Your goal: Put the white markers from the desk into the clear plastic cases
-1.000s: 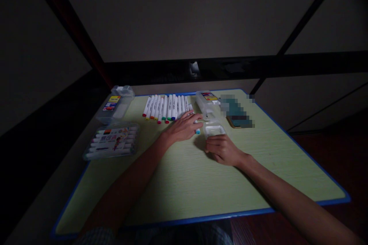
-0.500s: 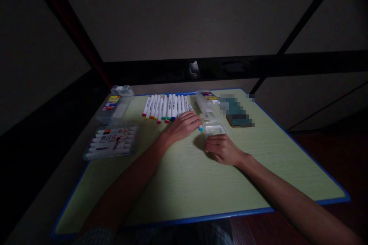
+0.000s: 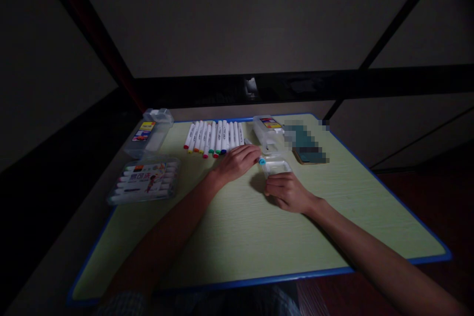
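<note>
My left hand [image 3: 237, 162] is closed on a white marker with a blue cap [image 3: 260, 160], whose cap end pokes out toward a small clear lid or tray [image 3: 276, 167]. Just behind my left hand lies a row of several white markers with coloured caps [image 3: 214, 138]. My right hand [image 3: 288, 192] rests on the table with its fingers curled, touching the near edge of the clear tray; nothing shows inside the fingers. A clear empty marker case [image 3: 267, 132] stands right behind the tray.
A pale green table with a blue rim [image 3: 259, 237] carries everything. At the left lie a clear case full of markers [image 3: 145, 180] and another clear case [image 3: 149, 134]. A blurred dark object [image 3: 305, 144] sits right of the empty case. Dark rails run behind.
My left hand has closed round the blue-capped marker and drawn it right and slightly away from the row, toward the clear tray. My right hand has hardly moved.
</note>
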Demonstrator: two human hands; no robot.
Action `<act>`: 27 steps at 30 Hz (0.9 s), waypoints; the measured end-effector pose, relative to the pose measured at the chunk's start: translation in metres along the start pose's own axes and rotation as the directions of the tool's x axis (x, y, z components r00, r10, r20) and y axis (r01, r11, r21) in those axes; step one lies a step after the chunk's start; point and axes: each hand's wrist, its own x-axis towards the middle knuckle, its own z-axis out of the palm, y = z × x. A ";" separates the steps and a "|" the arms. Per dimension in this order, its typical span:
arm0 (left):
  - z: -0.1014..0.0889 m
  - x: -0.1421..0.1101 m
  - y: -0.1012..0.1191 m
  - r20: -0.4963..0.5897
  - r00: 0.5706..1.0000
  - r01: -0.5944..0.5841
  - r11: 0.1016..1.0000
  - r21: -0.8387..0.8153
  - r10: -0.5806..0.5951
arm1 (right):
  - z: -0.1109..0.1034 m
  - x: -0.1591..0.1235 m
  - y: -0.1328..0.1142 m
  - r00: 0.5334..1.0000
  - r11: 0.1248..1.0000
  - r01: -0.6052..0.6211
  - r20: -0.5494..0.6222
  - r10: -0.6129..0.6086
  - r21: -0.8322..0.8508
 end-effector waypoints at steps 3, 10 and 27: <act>-0.001 0.000 0.001 -0.020 1.000 0.009 1.000 0.005 -0.009 | 0.000 0.000 0.000 1.000 1.000 0.003 -0.006 -0.003 -0.008; 0.000 -0.003 0.000 -0.001 0.992 0.125 0.991 -0.038 -0.125 | -0.001 0.001 -0.001 0.999 0.999 0.008 -0.034 -0.009 -0.032; 0.006 -0.005 0.003 0.022 0.996 0.093 0.989 -0.116 -0.091 | 0.009 0.001 -0.006 0.819 0.861 -0.441 -0.278 0.501 0.253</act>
